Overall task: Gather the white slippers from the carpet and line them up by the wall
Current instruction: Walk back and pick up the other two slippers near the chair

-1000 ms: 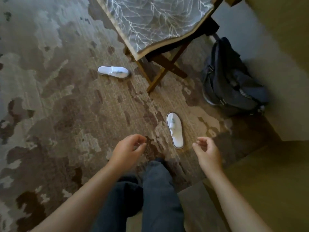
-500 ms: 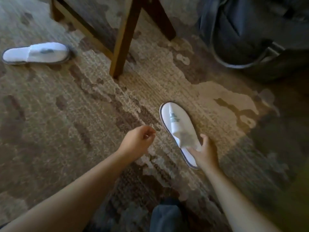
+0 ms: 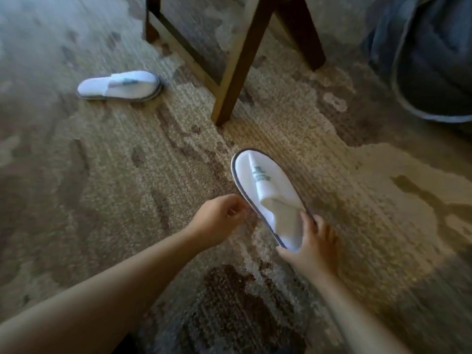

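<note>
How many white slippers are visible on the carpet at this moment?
2. One slipper is near the centre, its heel gripped by the right hand. The other slipper lies at upper left, beside the wooden legs. Others may be out of frame.

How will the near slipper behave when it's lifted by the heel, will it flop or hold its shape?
The near slipper will probably bend a little: its sole looks thin and its strap lies creased flat. It looks light, since the right hand pinches only the heel end. It shouldn't slip, as its cloth looks soft, not slick.
</note>
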The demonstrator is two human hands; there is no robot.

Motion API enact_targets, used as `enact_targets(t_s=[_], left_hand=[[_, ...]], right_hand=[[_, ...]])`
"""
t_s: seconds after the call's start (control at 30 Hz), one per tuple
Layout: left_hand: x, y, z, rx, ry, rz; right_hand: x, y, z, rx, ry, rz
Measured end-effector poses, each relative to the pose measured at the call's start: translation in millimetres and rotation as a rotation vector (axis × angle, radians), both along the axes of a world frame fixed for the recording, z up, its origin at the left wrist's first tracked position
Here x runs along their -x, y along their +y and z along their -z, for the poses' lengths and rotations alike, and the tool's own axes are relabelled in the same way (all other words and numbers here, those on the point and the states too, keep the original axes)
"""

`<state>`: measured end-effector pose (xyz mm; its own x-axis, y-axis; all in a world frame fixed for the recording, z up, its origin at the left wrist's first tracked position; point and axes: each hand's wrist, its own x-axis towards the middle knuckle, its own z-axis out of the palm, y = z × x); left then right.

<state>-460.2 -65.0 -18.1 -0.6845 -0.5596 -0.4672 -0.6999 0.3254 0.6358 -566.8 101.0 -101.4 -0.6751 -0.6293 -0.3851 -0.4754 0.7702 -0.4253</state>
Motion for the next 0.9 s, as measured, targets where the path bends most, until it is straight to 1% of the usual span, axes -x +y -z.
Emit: enact_targets(t_s=[0.07, 0.13, 0.2, 0.27, 0.47, 0.6, 0.77, 0.9], left_hand=[[2, -28, -20, 0.089, 0.016, -0.070], [2, -54, -34, 0.150, 0.032, -0.183], [-9, -78, -42, 0.158, 0.069, -0.286], [-28, -104, -43, 0.158, 0.088, -0.316], [-109, -194, -28, 0.196, 0.082, -0.356], [-146, -260, -17, 0.196, 0.124, -0.426], [-165, -341, 2, 0.134, 0.191, -0.452], [-163, -406, 18, 0.072, 0.229, -0.475]], right_hand=[[-2, -33, -20, 0.052, -0.020, -0.063], [-6, -63, -38, 0.058, -0.036, -0.100], [-15, -96, -49, 0.069, -0.026, -0.135], [-25, -129, -53, 0.082, -0.005, -0.140], [-74, -219, -47, 0.140, -0.041, -0.041], [-104, -275, -48, 0.127, 0.014, -0.016], [-123, -343, -56, 0.098, 0.073, 0.038], [-126, -385, -72, 0.123, 0.041, 0.168]])
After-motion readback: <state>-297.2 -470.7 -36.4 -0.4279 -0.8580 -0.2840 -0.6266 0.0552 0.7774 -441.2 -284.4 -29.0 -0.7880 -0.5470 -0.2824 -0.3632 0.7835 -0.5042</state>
